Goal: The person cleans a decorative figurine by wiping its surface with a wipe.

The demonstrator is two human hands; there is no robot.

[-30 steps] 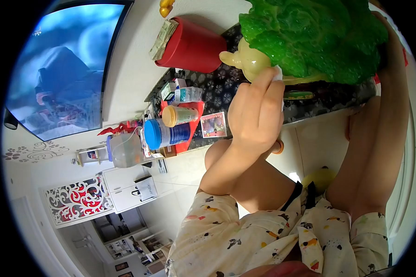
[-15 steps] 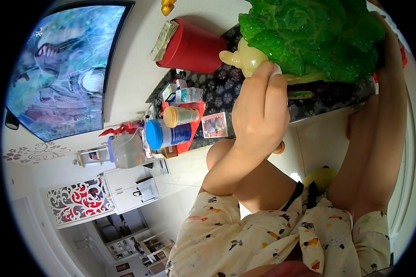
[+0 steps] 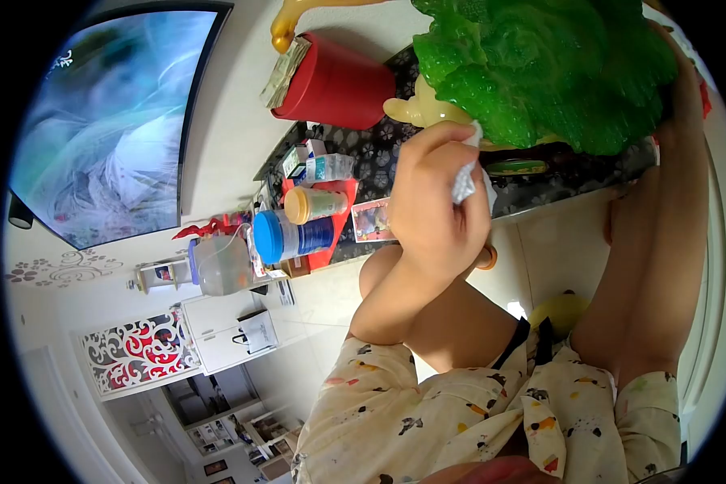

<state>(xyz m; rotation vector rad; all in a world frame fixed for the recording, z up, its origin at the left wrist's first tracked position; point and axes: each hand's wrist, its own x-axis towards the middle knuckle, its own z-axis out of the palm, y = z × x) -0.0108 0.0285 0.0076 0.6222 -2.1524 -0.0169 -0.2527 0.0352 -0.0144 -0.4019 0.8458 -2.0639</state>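
A large glossy cabbage ornament [image 3: 540, 73] with green leaves and a pale yellow base [image 3: 431, 106] is at the top of the view, over the dark patterned tabletop [image 3: 379, 157]. My left hand [image 3: 440, 194] is closed around a crumpled white tissue or cloth [image 3: 465, 181], just below the pale base. Whether the tissue touches the ornament is hard to tell. Along the right edge, my right forearm [image 3: 682, 161] reaches up to the far side of the leaves. The fingers of my right hand are hidden there.
A red bucket [image 3: 335, 85] with banknotes stands beside the ornament. Near it are a blue-lidded tub [image 3: 294, 236], an orange-lidded jar [image 3: 319, 203], a clear plastic container [image 3: 222, 264] and a small picture card [image 3: 371, 220]. A television [image 3: 121, 121] is at left.
My left hand has drawn slightly down and left from the pale base and turned, showing more of the tissue. The cabbage ornament has shifted or tilted a little. A yellow piece shows more at the top.
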